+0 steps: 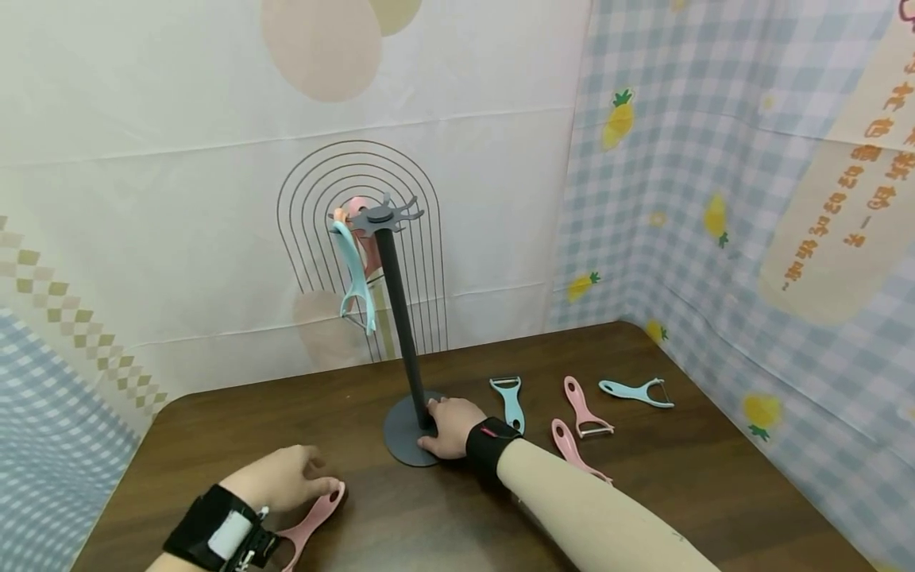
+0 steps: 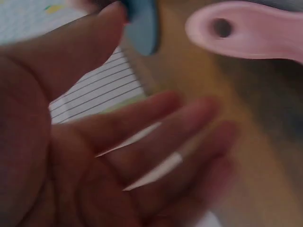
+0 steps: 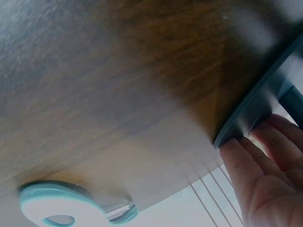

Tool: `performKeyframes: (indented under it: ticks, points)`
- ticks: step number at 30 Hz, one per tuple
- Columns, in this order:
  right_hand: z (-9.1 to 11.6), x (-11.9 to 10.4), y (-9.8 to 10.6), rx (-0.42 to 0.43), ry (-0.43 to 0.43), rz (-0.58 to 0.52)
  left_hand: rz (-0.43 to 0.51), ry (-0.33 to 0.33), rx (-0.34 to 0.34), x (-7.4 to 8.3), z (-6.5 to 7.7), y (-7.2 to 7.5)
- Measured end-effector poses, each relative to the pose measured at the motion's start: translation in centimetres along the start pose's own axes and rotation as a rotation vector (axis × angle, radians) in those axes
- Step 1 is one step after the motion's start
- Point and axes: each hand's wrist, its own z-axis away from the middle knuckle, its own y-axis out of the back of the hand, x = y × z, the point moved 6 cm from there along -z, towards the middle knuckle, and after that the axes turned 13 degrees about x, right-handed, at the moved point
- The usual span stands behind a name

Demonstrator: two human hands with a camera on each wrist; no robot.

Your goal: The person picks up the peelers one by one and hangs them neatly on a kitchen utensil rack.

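My left hand [image 1: 279, 481] is at the front left of the table, its thumb close to the handle end of a pink peeler [image 1: 314, 520]. In the left wrist view the fingers [image 2: 156, 127] extend loosely, apart from that peeler's holed handle [image 2: 246, 30]. My right hand [image 1: 453, 425] rests with its fingertips on the round base [image 1: 400, 433] of a dark grey hanging stand, beside the pole [image 1: 400, 310]. The right wrist view shows these fingers [image 3: 253, 165] against the base. A light blue peeler [image 1: 353, 274] hangs from the stand's hooks, with pink and orange handles partly hidden behind.
Right of the stand lie a light blue peeler [image 1: 511, 405], a pink peeler [image 1: 582, 405], another pink one [image 1: 572, 449] partly covered by my right forearm, and a second blue one [image 1: 636, 392]. A patterned cloth [image 1: 500, 238] hangs behind the brown table [image 1: 286, 413].
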Motion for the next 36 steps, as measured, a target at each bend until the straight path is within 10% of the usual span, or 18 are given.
performKeyframes:
  ticks: [14,36]
  points:
    - [0.0,-0.1,-0.1,0.012,0.0,0.003,0.075,0.012,-0.038,-2.0,0.6,-3.3]
    - [0.1,0.1,0.2,0.012,-0.006,0.003,-0.117,0.012,0.105,-1.8,0.4,-4.2]
